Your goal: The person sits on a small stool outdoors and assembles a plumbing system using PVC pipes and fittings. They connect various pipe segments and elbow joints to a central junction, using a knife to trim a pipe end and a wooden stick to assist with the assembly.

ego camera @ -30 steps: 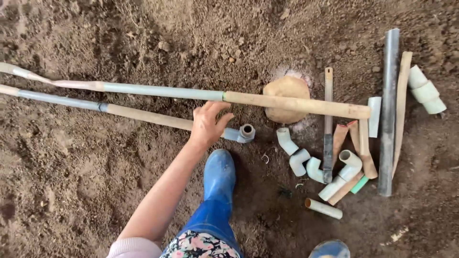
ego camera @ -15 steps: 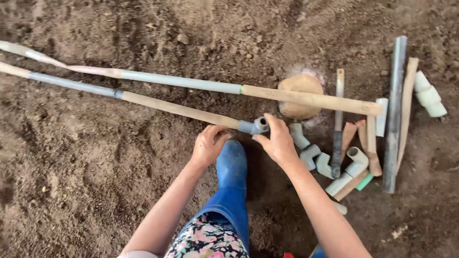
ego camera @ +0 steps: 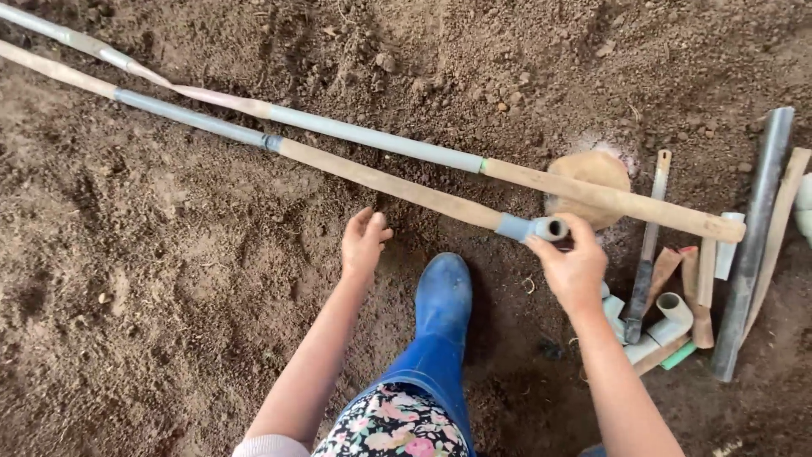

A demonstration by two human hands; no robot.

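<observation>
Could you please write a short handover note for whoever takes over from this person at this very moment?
Right hand: fingers pinch the grey elbow fitting on the near end of the nearer long mud-stained pipe.
Left hand: open, empty, over the soil just below that pipe, not touching it.
The second long pipe lies beside it, its end across a round tan stone.
Loose white pipe fittings and a dark grey pipe lie to the right.
Done: elbow sits on the pipe end. Left: the loose fittings lie unused.
</observation>
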